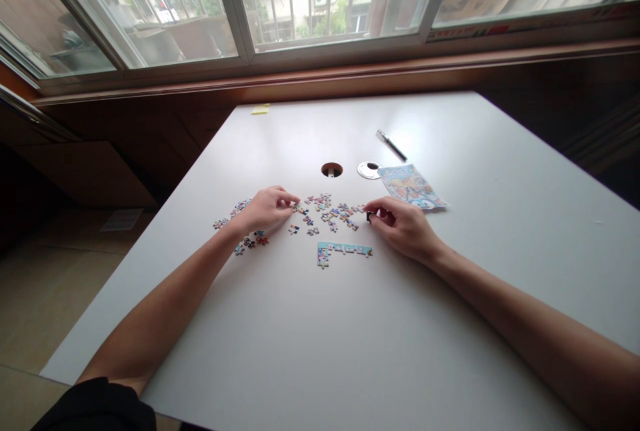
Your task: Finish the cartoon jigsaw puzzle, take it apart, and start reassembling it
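Note:
Loose jigsaw puzzle pieces lie scattered on the white table between my two hands. My left hand is over the left side of them, its index finger reaching to a puzzle piece and its thumb apart from that finger. More puzzle pieces lie beside and partly behind this hand. On the right, my right hand has curled fingers, with a small dark object at the fingertips; its kind is unclear. Nearer to me is a joined L-shaped strip of puzzle pieces with a light-blue edge.
A colourful picture sheet lies beyond my right hand, near a pen. The table has a round cable hole and a silver ring cover. A yellow sticky note is at the far edge, below the window.

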`<move>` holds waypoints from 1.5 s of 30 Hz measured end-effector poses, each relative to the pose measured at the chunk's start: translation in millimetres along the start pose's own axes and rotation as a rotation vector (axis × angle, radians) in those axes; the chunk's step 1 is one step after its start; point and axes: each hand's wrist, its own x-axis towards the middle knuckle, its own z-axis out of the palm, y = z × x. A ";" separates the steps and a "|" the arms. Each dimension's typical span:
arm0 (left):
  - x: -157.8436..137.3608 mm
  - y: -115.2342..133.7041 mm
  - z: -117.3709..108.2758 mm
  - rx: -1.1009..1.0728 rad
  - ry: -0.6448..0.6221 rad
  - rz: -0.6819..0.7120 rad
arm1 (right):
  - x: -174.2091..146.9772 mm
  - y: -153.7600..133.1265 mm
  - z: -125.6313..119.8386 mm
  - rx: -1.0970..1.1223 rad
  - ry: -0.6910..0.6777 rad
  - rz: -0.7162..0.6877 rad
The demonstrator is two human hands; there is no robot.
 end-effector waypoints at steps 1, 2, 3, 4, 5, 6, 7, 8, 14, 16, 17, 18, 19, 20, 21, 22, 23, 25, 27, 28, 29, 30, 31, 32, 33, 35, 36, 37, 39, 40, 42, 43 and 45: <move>0.0 0.1 0.1 0.002 0.004 0.002 | 0.1 0.0 0.1 -0.002 0.000 0.000; 0.0 0.1 0.1 0.004 0.008 0.005 | 0.1 0.1 0.2 -0.004 0.001 0.001; 0.0 0.1 0.3 0.006 0.011 0.008 | 0.2 0.2 0.3 -0.004 0.001 0.001; 0.0 0.0 0.4 0.008 0.013 0.011 | 0.2 0.2 0.5 -0.004 0.001 0.002; 0.1 -0.1 0.4 0.011 0.014 0.014 | 0.2 0.4 0.6 -0.003 0.002 0.002; 0.1 -0.3 0.5 0.014 0.013 0.015 | 0.2 0.5 0.7 -0.002 0.002 0.003; 0.1 -0.4 0.5 0.016 0.011 0.015 | 0.2 0.7 0.8 -0.001 0.002 0.003; 0.2 -0.6 0.4 0.018 0.009 0.015 | 0.2 0.9 0.8 0.001 0.001 0.004; 0.1 -1.0 -0.7 0.038 -0.001 0.012 | 0.2 1.4 1.1 0.012 -0.001 0.012; -0.1 -0.2 -1.1 0.042 0.006 0.014 | 0.3 1.1 1.3 0.012 -0.002 0.010; -0.3 0.7 -1.3 0.043 0.010 0.013 | 0.3 1.0 1.4 0.011 -0.002 0.010; -0.6 1.7 -1.6 0.042 0.014 0.007 | 0.3 0.8 1.5 0.009 -0.002 0.010; -1.0 3.0 -1.9 0.038 0.015 -0.003 | 0.2 0.6 1.5 0.008 -0.002 0.010; -1.5 4.3 -2.1 0.030 0.012 -0.013 | 0.1 0.5 1.4 0.007 -0.002 0.011; -2.0 5.7 -2.4 0.019 0.009 -0.022 | 0.0 0.3 1.3 0.007 -0.004 0.012; -2.5 7.0 -2.6 0.006 0.005 -0.027 | -0.1 0.2 1.1 0.007 -0.004 0.012; -2.9 8.0 -2.7 -0.010 0.000 -0.027 | -0.1 0.0 0.8 0.009 -0.005 0.013; -3.3 8.9 -2.6 -0.045 -0.009 -0.012 | -0.1 -0.2 0.3 0.012 -0.004 0.012; -2.9 8.3 -2.2 -0.069 -0.009 0.007 | 0.0 -0.3 0.0 0.014 -0.004 0.011; -2.6 7.6 -1.8 -0.073 -0.006 0.016 | 0.2 -0.3 0.0 0.014 -0.005 0.011; -2.2 6.8 -1.5 -0.070 -0.001 0.023 | 0.3 -0.3 0.0 0.014 -0.005 0.012; -1.9 5.9 -1.3 -0.063 0.005 0.026 | 0.4 -0.3 0.0 0.015 -0.005 0.013; -1.6 5.2 -1.1 -0.055 0.009 0.027 | 0.4 -0.3 0.1 0.015 -0.005 0.014; -1.4 4.6 -1.0 -0.046 0.011 0.026 | 0.5 -0.2 0.2 0.015 -0.003 0.015; -1.3 4.2 -1.0 -0.039 0.011 0.024 | 0.5 -0.1 0.3 0.015 -0.003 0.014; -1.3 3.9 -1.3 -0.027 0.007 0.023 | 0.4 -0.1 0.2 0.016 -0.005 0.013; -1.4 3.9 -1.5 -0.023 0.003 0.024 | 0.3 -0.1 0.1 0.016 -0.006 0.013; -1.4 4.0 -1.8 -0.019 -0.001 0.025 | 0.3 -0.1 0.0 0.014 -0.007 0.016; -1.5 4.2 -2.3 -0.014 -0.010 0.028 | 0.1 -0.3 -0.2 0.007 -0.006 0.027; -1.4 4.3 -2.5 -0.012 -0.013 0.029 | 0.0 -0.3 -0.3 0.000 -0.003 0.034; -1.4 4.4 -2.8 -0.008 -0.018 0.031 | -0.2 -0.2 -0.3 -0.011 0.007 0.045; -1.4 4.5 -2.9 -0.005 -0.020 0.032 | -0.3 0.0 -0.3 -0.013 0.014 0.048; -1.4 4.5 -2.8 0.000 -0.022 0.035 | -0.6 0.8 -0.2 -0.010 0.023 0.053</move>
